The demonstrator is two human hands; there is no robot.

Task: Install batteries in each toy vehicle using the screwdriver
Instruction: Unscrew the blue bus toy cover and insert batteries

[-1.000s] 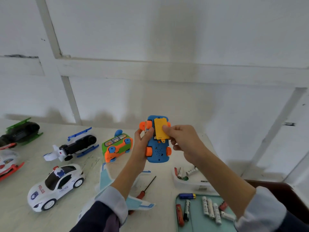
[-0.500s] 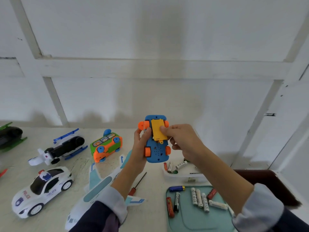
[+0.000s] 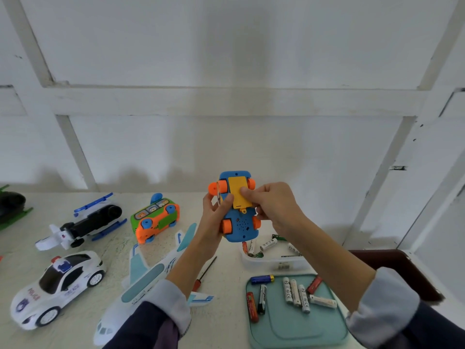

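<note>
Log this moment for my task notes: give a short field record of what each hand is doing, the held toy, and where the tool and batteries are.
held toy: blue plastic toy car with orange wheels, underside facing the camera, lifted above the table
left hand: left hand grips the car's side
right hand: right hand presses the yellow battery cover
tool: red-handled screwdriver lies on the table, untouched
batteries: loose on the teal tray and in the white tub

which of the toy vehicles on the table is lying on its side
The green and orange toy bus: its blue wheels face the camera. The white police car, white and blue airplane and black helicopter sit upright.
</note>
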